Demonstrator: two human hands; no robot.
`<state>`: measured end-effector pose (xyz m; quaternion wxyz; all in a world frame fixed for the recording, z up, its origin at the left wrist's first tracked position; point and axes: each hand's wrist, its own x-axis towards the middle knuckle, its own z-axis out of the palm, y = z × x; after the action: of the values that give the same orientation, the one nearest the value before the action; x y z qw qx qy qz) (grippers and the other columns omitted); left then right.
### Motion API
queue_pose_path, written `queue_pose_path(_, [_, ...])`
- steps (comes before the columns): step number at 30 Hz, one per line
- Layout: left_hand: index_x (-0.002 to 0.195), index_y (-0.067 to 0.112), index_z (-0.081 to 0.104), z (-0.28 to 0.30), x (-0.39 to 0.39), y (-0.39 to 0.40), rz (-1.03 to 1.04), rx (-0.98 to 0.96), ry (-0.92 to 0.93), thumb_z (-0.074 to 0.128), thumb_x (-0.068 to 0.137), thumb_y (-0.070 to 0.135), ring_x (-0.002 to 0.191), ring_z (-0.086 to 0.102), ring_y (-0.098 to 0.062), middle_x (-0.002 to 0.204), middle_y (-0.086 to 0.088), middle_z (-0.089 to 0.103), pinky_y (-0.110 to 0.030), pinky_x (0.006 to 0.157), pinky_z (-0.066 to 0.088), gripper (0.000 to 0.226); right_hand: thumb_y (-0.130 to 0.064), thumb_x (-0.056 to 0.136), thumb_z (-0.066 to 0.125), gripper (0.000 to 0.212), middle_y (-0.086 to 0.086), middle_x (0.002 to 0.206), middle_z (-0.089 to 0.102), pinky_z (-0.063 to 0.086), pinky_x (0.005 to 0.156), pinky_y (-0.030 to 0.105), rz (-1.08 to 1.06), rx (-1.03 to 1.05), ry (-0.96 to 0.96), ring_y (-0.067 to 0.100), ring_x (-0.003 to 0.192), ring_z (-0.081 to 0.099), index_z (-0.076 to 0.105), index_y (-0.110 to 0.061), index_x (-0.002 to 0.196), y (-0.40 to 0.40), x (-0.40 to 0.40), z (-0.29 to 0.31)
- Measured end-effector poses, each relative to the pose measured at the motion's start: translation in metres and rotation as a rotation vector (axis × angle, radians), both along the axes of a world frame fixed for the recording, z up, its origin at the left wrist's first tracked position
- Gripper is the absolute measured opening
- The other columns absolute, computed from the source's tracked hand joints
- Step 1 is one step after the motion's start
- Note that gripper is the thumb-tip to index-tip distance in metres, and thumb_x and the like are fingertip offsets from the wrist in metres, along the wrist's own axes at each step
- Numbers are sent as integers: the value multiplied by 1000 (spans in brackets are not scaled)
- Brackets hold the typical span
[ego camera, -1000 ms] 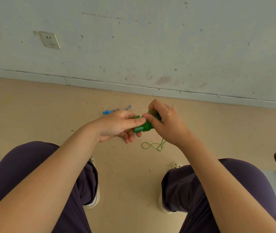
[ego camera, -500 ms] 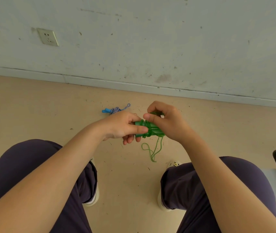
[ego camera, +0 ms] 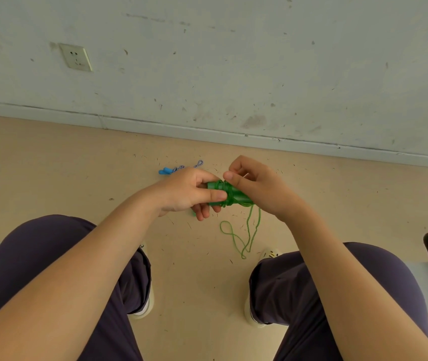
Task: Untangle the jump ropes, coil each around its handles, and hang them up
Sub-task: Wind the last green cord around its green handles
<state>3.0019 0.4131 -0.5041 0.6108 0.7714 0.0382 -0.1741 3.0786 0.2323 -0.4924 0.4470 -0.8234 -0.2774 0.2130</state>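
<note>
Green handles lie crosswise between your hands: left hand grips them, right hand pinches the cord at their far end.

Glossy green handles — probably plastic; scuffed matt wall.

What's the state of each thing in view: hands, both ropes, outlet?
left hand: grips green handles' left end
right hand: pinches cord at the handles
green handles: held together, cord partly coiled around
green cord: loose tail hanging
blue rope: lying on floor
wall outlet: nothing plugged in
</note>
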Motion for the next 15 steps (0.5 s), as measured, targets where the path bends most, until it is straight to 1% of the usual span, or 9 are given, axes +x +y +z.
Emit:
queue_pose_path(2, [106, 5, 69, 2, 1, 2, 31, -8, -16, 65, 94, 17, 59, 63, -13, 80, -8, 73, -28, 55, 53, 17, -35, 94, 62, 23, 5, 79, 61, 48, 60, 27, -30, 47, 66, 12, 65, 54, 62, -12, 93, 1, -2, -1])
queue_pose_path(3, [107, 3, 69, 3, 1, 3, 45, -14, -29, 64, 95, 17, 59, 63, -13, 81, -9, 72, -28, 55, 53, 19, -33, 94, 64, 25, 7, 78, 61, 48, 59, 28, -48, 100, 127, 14, 64, 55, 62, -8, 95, 0, -2, 0])
queue_pose_path(5, [110, -1, 67, 5, 1, 4, 84, -47, -57, 63, 96, 15, 58, 62, -13, 85, -14, 72, -26, 54, 53, 22, -30, 89, 69, 28, 7, 76, 60, 45, 56, 27, -78, 234, 286, 17, 62, 53, 61, -3, 96, -1, -2, 2])
queue_pose_path(8, [110, 1, 66, 8, 2, 3, 165, -126, -91, 62, 95, 15, 56, 60, -14, 86, -15, 71, -25, 53, 52, 21, -23, 86, 69, 18, 3, 74, 56, 38, 55, 22, -99, 434, 506, 14, 61, 46, 63, -8, 94, 0, -2, 2])
queue_pose_path(10, [106, 6, 67, 8, 2, 1, 225, -213, -106, 61, 95, 17, 56, 59, -15, 81, -11, 71, -25, 53, 51, 17, -20, 89, 63, 8, 0, 78, 58, 39, 56, 18, -61, 557, 618, 11, 61, 45, 66, -13, 92, 3, -4, 1])
queue_pose_path(11, [104, 8, 68, 8, 3, 0, 259, -258, -113, 60, 95, 17, 55, 58, -16, 80, -9, 71, -24, 53, 51, 15, -19, 89, 61, 9, -2, 82, 60, 41, 57, 17, -40, 613, 667, 9, 62, 45, 69, -16, 92, 4, -5, 1])
queue_pose_path(13, [102, 10, 68, 8, 3, -2, 323, -306, -130, 59, 96, 16, 55, 58, -15, 78, -8, 71, -23, 51, 50, 13, -17, 91, 60, 12, -3, 85, 61, 43, 59, 17, -24, 681, 715, 8, 63, 46, 71, -18, 94, 6, -6, 1])
queue_pose_path(15, [102, 10, 69, 7, 3, -6, 374, -309, -143, 59, 97, 15, 55, 58, -15, 76, -7, 70, -23, 50, 50, 12, -14, 93, 59, 12, -3, 84, 58, 44, 60, 17, -31, 682, 692, 7, 62, 46, 65, -13, 103, 8, -6, 1])
